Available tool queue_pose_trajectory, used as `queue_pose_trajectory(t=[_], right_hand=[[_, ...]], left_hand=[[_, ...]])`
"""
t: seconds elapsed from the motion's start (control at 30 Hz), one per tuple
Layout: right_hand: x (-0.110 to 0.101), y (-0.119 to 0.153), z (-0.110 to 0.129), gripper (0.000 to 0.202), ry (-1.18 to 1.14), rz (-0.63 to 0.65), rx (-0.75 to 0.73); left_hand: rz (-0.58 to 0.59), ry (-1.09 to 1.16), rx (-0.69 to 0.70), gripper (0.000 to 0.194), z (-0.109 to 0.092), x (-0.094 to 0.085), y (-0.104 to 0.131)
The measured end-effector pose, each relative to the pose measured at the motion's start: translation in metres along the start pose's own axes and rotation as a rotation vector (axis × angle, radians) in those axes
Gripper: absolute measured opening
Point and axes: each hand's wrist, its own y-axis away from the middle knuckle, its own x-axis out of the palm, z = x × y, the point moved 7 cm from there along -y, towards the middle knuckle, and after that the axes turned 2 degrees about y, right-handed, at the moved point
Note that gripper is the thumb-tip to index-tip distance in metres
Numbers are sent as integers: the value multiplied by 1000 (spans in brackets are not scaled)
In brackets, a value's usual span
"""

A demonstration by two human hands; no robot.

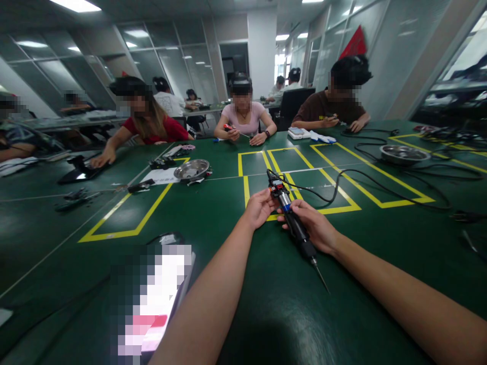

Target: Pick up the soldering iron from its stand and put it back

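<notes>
Worktop (228, 304): green, marked with yellow tape (407, 203); a steel bowl (192, 171) stands farther off.
Electric screwdriver (299, 233): over the near worktop, thin bit slanting back.
Left hand (261, 209): half-curled, fingertips closed on the corded end.
Right hand (314, 223): wrapped loosely around the barrel.
Feel: probably stiff, fairly hefty; smooth casing could slip.
Best hold: thick black body, sparing slender bit and cord (336, 187).

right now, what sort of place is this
Probably an assembly or repair workroom: left hand and right hand hold a corded power screwdriver, yellow outlines mark the green table, and a person opposite holds a tool.
</notes>
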Motion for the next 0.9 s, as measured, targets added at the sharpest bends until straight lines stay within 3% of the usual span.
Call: queue_pose_trajectory(t=[0.13, 0.27, 0.53, 0.9], right_hand=[[-12, -2, -8, 33, 60, -149, 38], [-16, -6, -12, 36, 90, -203, 30], [4, -5, -8, 20, 86, -32, -36], [5, -4, -5, 32, 65, -79, -89]], left_hand=[[10, 6, 2, 20, 0, 1, 1], [15, 13, -5, 19, 0, 3, 1], [35, 20, -5, 19, -1, 6, 2], [66, 12, 5, 20, -2, 11, 4]])
